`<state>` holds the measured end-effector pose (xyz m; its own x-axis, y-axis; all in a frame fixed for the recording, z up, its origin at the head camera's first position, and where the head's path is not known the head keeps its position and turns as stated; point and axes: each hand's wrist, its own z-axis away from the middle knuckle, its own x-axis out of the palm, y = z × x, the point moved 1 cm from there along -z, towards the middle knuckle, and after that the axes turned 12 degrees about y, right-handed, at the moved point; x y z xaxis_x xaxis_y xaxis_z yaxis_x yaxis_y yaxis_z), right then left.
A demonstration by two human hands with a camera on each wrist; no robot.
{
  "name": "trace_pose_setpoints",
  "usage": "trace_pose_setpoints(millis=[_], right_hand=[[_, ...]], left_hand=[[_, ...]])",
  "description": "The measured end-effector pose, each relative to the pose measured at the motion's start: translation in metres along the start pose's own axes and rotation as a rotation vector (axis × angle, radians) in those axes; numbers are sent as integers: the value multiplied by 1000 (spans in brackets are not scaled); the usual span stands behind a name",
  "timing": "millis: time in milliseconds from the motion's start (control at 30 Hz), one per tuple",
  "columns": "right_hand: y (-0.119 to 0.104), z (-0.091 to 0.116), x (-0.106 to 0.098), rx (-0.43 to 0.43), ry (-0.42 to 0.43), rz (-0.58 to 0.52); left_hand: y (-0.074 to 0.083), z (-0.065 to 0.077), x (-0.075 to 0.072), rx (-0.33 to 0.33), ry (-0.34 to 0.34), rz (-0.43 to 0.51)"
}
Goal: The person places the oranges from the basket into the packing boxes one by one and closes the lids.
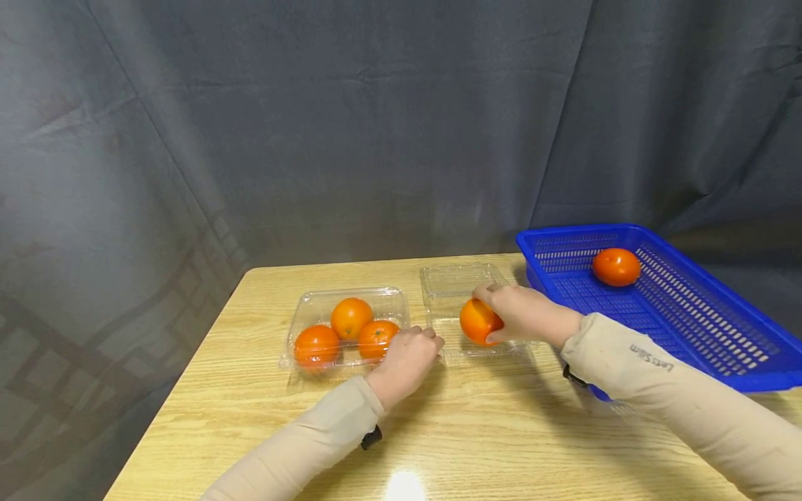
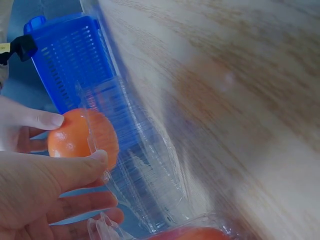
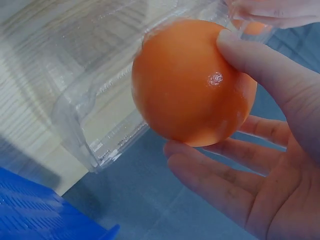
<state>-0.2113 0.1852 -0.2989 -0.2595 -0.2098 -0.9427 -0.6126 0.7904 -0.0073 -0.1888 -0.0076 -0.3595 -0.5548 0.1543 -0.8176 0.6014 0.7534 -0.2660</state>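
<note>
Fruit [image 3: 192,82], round, orange, occupies curled right hand [image 1: 526,314]; left [image 1: 406,363] pinches clear plastic box [image 2: 145,172]; only head view shows blue plastic basket's [image 1: 579,296] reddish fruit [image 1: 617,267].

Black straps [image 1: 371,438] show under beige sleeves [image 1: 708,410], the right bearing dark lettering [image 1: 658,362].

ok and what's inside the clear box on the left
Three oranges sit in the clear box: one behind, two in front. The left hand covers its near right corner, so that spot can't be seen, nor the floor beneath the fruit.
</note>
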Motion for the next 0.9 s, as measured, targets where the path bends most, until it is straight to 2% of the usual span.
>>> trace_pose_setpoints(millis=[567, 900], right_hand=[[-6, -6, 12, 12, -14, 0], [-9, -9, 19, -9, -7, 3]], left_hand=[[1, 0, 1, 7, 2, -15], [1, 0, 1, 12, 2, -31]])
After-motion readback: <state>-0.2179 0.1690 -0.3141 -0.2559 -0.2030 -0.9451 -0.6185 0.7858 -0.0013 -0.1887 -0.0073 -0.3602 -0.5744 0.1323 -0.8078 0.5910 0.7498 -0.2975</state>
